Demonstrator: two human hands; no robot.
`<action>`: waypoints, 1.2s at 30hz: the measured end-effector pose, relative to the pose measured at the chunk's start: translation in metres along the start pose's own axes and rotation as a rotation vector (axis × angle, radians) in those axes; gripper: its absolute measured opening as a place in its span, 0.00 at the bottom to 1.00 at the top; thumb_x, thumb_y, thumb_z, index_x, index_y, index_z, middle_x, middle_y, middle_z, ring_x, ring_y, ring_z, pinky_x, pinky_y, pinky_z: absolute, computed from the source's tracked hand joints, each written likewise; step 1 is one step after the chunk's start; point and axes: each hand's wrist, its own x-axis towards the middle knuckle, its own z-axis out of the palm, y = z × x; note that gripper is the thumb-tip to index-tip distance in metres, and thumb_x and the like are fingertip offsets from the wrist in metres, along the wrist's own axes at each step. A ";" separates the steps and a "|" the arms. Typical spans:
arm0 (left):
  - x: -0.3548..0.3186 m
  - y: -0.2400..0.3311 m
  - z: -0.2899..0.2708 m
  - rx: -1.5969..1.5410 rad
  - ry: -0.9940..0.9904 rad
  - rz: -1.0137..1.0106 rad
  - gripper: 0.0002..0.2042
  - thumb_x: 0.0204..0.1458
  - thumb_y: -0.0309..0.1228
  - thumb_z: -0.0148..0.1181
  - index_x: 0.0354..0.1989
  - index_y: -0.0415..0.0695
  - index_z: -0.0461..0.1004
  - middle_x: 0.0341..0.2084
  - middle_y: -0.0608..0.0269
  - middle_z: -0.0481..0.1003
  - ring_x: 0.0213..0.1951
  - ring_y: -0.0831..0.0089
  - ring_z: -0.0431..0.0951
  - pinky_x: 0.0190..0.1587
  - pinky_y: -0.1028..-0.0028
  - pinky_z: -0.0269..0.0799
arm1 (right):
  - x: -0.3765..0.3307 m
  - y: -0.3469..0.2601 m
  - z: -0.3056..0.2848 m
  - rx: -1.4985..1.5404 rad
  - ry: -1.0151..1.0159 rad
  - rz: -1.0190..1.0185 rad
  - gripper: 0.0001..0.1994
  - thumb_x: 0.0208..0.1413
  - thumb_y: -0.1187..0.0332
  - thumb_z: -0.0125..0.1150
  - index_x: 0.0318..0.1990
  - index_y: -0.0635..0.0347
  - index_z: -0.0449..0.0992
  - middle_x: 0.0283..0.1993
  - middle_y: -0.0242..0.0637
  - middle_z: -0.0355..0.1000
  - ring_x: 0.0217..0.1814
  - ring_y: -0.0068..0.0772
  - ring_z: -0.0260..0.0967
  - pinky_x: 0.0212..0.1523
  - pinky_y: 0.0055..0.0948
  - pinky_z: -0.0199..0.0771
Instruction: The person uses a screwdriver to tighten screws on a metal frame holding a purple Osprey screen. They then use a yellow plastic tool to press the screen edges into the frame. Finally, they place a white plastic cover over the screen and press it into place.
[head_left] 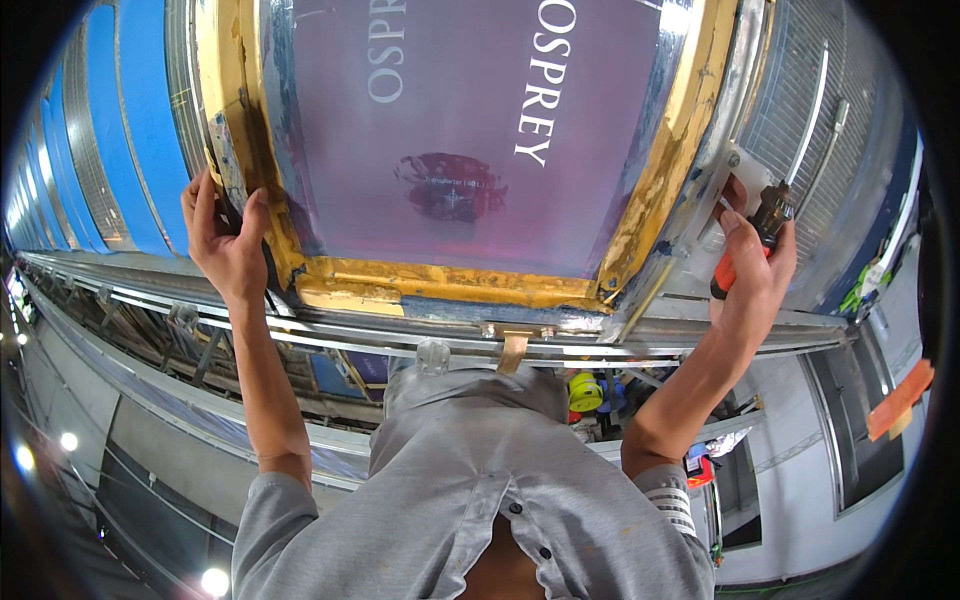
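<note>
A large screen-printing frame (450, 283) with yellow taped edges and a purple mesh (470, 130) fills the upper middle. My left hand (222, 232) grips the frame's left edge near its lower corner. My right hand (752, 262) holds a tool with an orange and black handle (748, 248) against the metal bracket (722, 185) at the frame's right side. A dark ink patch (450, 185) shows on the mesh. Both forearms reach up from my grey shirt.
Metal rails (420, 335) run below the frame. Blue panels (110, 120) stand at the left, a ribbed metal surface (810, 110) at the right. A yellow reel (586, 392) and a red object (700, 470) lie lower down. An orange tape strip (900, 398) is at the far right.
</note>
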 end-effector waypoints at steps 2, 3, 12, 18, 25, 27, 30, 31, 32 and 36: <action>0.000 -0.001 0.001 -0.032 0.004 -0.010 0.27 0.51 0.19 0.69 0.61 0.30 0.71 0.51 0.62 0.67 0.49 0.76 0.71 0.51 0.80 0.69 | 0.000 0.000 0.001 0.010 -0.001 0.001 0.23 0.49 0.72 0.65 0.55 0.69 0.73 0.48 0.40 0.77 0.46 0.26 0.71 0.53 0.27 0.67; -0.001 -0.002 0.001 -0.034 0.002 -0.005 0.27 0.51 0.19 0.69 0.61 0.31 0.71 0.51 0.62 0.67 0.49 0.76 0.71 0.51 0.80 0.69 | 0.000 0.000 0.001 0.015 -0.002 0.001 0.23 0.50 0.72 0.65 0.55 0.69 0.73 0.48 0.40 0.77 0.46 0.26 0.70 0.53 0.27 0.67; -0.004 -0.006 -0.001 -0.038 -0.004 0.044 0.25 0.53 0.15 0.65 0.62 0.31 0.70 0.50 0.65 0.67 0.43 0.80 0.73 0.42 0.82 0.70 | -0.003 0.000 -0.003 -0.013 0.005 0.009 0.21 0.50 0.73 0.65 0.53 0.69 0.74 0.44 0.37 0.77 0.42 0.22 0.70 0.49 0.24 0.67; -0.003 0.001 -0.002 -0.022 -0.003 0.014 0.27 0.51 0.19 0.69 0.61 0.31 0.71 0.50 0.63 0.67 0.48 0.77 0.71 0.49 0.81 0.68 | -0.003 0.001 -0.002 -0.003 0.003 -0.004 0.21 0.51 0.74 0.65 0.54 0.69 0.74 0.44 0.36 0.77 0.41 0.22 0.69 0.48 0.23 0.67; 0.003 -0.001 -0.001 0.002 -0.003 0.025 0.27 0.49 0.20 0.70 0.60 0.31 0.71 0.50 0.62 0.67 0.50 0.75 0.71 0.52 0.79 0.67 | -0.001 -0.003 0.001 -0.021 0.031 0.021 0.22 0.50 0.74 0.65 0.54 0.68 0.73 0.45 0.35 0.76 0.42 0.21 0.68 0.48 0.23 0.67; 0.003 -0.001 -0.002 0.005 -0.001 0.019 0.27 0.49 0.20 0.70 0.60 0.31 0.71 0.50 0.62 0.67 0.50 0.74 0.70 0.53 0.79 0.67 | -0.001 -0.004 0.002 -0.019 0.037 0.025 0.22 0.50 0.74 0.65 0.54 0.68 0.73 0.45 0.35 0.76 0.42 0.20 0.68 0.47 0.22 0.66; 0.004 0.003 -0.001 0.008 -0.001 0.001 0.27 0.49 0.21 0.69 0.60 0.31 0.71 0.50 0.62 0.67 0.50 0.74 0.70 0.52 0.79 0.67 | 0.000 -0.006 0.004 -0.024 0.029 0.027 0.22 0.50 0.73 0.65 0.54 0.68 0.73 0.45 0.35 0.76 0.42 0.21 0.68 0.48 0.23 0.67; 0.004 0.004 -0.001 0.006 -0.003 -0.004 0.27 0.49 0.20 0.69 0.60 0.31 0.72 0.50 0.62 0.67 0.49 0.75 0.70 0.52 0.79 0.67 | 0.001 -0.006 0.003 -0.019 0.020 0.025 0.22 0.50 0.73 0.65 0.55 0.68 0.73 0.45 0.36 0.76 0.42 0.21 0.68 0.48 0.23 0.67; 0.005 0.005 -0.001 0.003 -0.007 -0.010 0.27 0.49 0.20 0.69 0.60 0.30 0.72 0.50 0.62 0.67 0.49 0.75 0.70 0.52 0.79 0.67 | 0.002 -0.006 0.002 -0.014 0.011 0.023 0.23 0.50 0.73 0.65 0.55 0.68 0.73 0.46 0.36 0.76 0.42 0.21 0.68 0.48 0.23 0.67; 0.007 0.005 -0.003 0.006 -0.018 -0.004 0.26 0.50 0.21 0.69 0.59 0.31 0.72 0.50 0.61 0.67 0.49 0.75 0.70 0.51 0.79 0.67 | 0.003 -0.007 0.004 0.011 0.015 0.008 0.24 0.50 0.72 0.66 0.56 0.68 0.72 0.47 0.36 0.76 0.43 0.22 0.69 0.50 0.25 0.68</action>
